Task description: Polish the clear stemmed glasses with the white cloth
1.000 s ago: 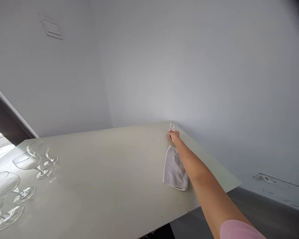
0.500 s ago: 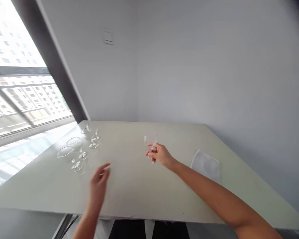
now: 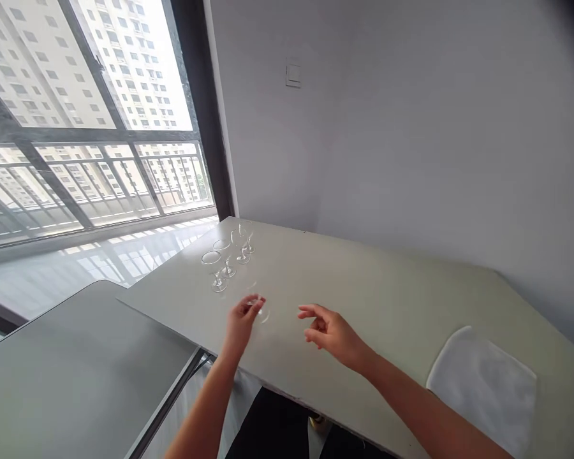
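My left hand [image 3: 243,319] is closed, its thumb and fingers pinching a clear stemmed glass [image 3: 264,314] just above the table. Much of this glass blends into the pale tabletop, so its bowl is hard to make out. To the right, my right hand [image 3: 329,330] has its fingers apart and nothing between them. Beyond my left hand, several clear stemmed glasses stand upright in a cluster, with one front glass [image 3: 219,283] nearest to me.
A white cloth [image 3: 485,389] lies flat on the pale table [image 3: 363,287] at the right, partly behind my right forearm. A grey surface [image 3: 90,357] adjoins at the lower left. Large windows are on the left, and grey walls rise behind the table.
The stemmed glass has passed from my right hand to my left. My right hand has opened. The view has turned left, bringing in more of the window and the grey surface.
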`<action>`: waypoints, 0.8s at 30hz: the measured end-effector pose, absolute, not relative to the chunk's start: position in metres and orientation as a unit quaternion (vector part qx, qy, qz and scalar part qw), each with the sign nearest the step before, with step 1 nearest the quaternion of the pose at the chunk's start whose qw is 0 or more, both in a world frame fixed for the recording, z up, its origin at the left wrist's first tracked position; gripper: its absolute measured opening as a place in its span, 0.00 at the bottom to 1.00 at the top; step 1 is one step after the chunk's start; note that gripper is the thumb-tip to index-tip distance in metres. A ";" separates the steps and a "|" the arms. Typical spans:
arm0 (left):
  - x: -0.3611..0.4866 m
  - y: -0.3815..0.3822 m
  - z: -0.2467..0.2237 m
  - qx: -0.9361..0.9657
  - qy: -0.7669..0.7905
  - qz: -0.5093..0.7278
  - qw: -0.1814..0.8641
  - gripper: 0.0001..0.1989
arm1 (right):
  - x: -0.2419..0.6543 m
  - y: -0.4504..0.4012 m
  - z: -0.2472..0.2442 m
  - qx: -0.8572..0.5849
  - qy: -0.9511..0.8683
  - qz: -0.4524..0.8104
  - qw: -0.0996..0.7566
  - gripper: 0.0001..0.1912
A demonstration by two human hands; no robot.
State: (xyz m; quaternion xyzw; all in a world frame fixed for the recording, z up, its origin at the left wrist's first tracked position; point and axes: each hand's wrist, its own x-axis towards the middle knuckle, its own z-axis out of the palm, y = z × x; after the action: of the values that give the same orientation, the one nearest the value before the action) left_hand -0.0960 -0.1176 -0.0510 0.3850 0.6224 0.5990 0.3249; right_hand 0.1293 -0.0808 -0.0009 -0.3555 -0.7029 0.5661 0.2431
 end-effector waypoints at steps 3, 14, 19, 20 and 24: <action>-0.145 -0.122 -0.049 0.340 0.691 0.590 0.243 0.23 | 0.168 -0.074 0.006 -0.399 -0.681 0.559 0.253 0.17; -0.214 -0.133 -0.065 0.294 0.792 0.519 0.131 0.23 | 0.323 -0.078 -0.028 -0.602 -0.525 0.472 0.374 0.16; -0.215 -0.127 -0.066 0.311 0.798 0.498 0.136 0.25 | 0.374 -0.088 -0.040 -0.744 -0.515 0.217 0.366 0.16; -0.214 -0.126 -0.066 0.320 0.806 0.483 0.124 0.24 | 0.380 -0.089 -0.043 -0.755 -0.524 0.164 0.358 0.17; -0.193 -0.132 -0.062 0.270 0.827 0.487 -0.082 0.23 | 0.392 -0.087 -0.067 -0.730 -0.609 0.055 0.307 0.28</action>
State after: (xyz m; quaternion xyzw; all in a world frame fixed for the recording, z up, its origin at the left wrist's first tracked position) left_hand -0.1929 -0.1319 -0.0618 0.2699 0.8269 0.4865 -0.0815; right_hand 0.3923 -0.0875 -0.0674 -0.7296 -0.6085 0.0550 0.3072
